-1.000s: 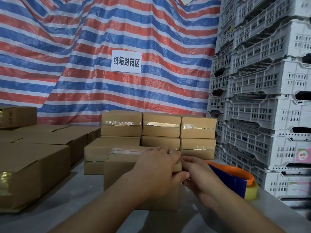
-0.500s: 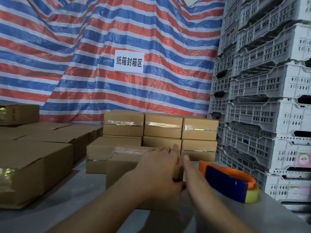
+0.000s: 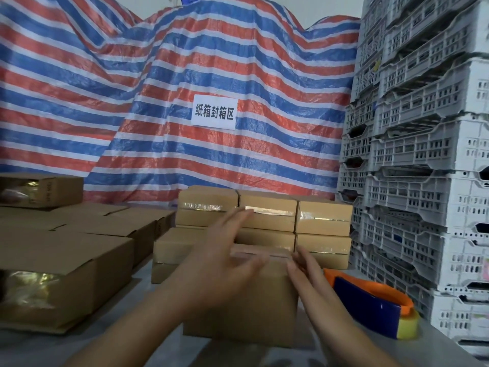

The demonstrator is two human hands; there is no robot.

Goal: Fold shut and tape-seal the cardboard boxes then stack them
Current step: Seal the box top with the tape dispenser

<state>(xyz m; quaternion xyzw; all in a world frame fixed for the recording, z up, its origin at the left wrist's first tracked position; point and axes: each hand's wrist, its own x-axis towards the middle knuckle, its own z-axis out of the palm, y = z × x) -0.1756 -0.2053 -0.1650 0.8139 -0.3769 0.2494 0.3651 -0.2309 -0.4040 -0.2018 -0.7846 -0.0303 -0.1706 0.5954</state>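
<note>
Head view: grey table (image 3: 87,348) before striped tarp (image 3: 238,62)

Bare bench (image 3: 87,348) lies open along the lower left of the frame, a lane between the open boxes (image 3: 66,274) at left and the box (image 3: 246,308) at centre. At lower right, the tape dispenser (image 3: 375,308) and crate wall (image 3: 423,181) hem my right grip (image 3: 309,274) in; stacked sealed boxes (image 3: 267,215) block the middle behind.

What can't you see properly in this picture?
- Head view: the left hand covers most of the near box, so its tape seam is hidden.
- The moving fingers are blurred.
- The left-hand box is cut off by the edge.
- The tape dispenser hides its own roll.
</note>
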